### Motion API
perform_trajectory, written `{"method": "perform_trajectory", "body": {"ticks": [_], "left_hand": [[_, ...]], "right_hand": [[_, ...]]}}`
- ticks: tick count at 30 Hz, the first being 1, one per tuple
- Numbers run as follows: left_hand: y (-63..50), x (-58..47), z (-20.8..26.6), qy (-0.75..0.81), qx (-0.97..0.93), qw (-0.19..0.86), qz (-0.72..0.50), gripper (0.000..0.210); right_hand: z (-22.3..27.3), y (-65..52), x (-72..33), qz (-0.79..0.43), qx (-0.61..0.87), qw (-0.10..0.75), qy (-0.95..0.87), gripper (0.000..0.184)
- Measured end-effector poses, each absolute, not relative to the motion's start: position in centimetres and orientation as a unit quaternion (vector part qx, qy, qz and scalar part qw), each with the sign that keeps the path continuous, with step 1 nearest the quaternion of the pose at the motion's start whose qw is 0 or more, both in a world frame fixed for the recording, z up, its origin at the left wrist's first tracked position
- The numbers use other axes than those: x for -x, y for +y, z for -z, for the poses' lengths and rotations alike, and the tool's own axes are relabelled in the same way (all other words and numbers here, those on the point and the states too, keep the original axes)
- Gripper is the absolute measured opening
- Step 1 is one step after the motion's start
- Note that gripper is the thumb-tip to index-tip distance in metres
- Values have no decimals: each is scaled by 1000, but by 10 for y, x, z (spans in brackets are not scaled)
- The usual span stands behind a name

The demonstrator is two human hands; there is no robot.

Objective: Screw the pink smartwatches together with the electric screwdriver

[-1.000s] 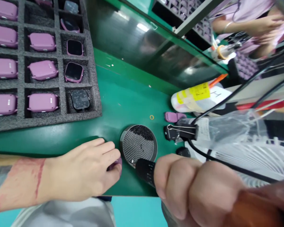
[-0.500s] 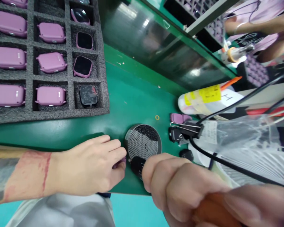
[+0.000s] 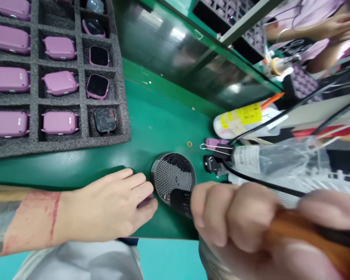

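My right hand (image 3: 239, 214) is wrapped round an electric screwdriver (image 3: 181, 201) with an orange body and a black nose. Its tip is over the near edge of a round screw tray (image 3: 170, 179), whose perforated plate carries a heap of tiny black screws (image 3: 179, 161) on the far side. Left of the tray, low over the green bench, my left hand (image 3: 111, 206) is closed with its back up. A sliver of a purple watch case (image 3: 146, 201) shows between its thumb and fingers; the rest is hidden beneath the hand.
A grey foam tray (image 3: 122, 128) holds several purple watch cases and dark screens at left. A small yellow ring (image 3: 189, 144) lies beyond the screw tray. To the right are a white bottle (image 3: 221, 126), a binder clip (image 3: 223, 151) and black cables. Another person's hands (image 3: 341, 27) show across the partition.
The screwdriver tip has moved from the bench edge of the screw tray to over its perforated plate. My right hand has shifted right, while my left hand stays nearly still. The view has shifted slightly.
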State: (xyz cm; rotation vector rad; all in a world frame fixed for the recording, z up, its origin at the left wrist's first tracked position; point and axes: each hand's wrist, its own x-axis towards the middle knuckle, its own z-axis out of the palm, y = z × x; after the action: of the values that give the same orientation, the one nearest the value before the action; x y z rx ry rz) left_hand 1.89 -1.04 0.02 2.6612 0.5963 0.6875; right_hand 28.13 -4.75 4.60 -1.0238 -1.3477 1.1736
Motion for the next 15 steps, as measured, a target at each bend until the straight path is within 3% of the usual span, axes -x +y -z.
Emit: {"method": "perform_trajectory", "body": {"ticks": [3, 8, 15], "left_hand": [[-9, -14, -6, 188, -943, 181, -206, 9], [-9, -3, -12, 141, -947, 203, -204, 13], [-10, -5, -7, 198, -932, 141, -267, 25]], "right_hand": [[-49, -25, -280, -477, 407, 543, -558, 57], [-52, 0, -278, -485, 337, 579, -561, 21], [-49, 2, -279, -498, 317, 570, -571, 26]]}}
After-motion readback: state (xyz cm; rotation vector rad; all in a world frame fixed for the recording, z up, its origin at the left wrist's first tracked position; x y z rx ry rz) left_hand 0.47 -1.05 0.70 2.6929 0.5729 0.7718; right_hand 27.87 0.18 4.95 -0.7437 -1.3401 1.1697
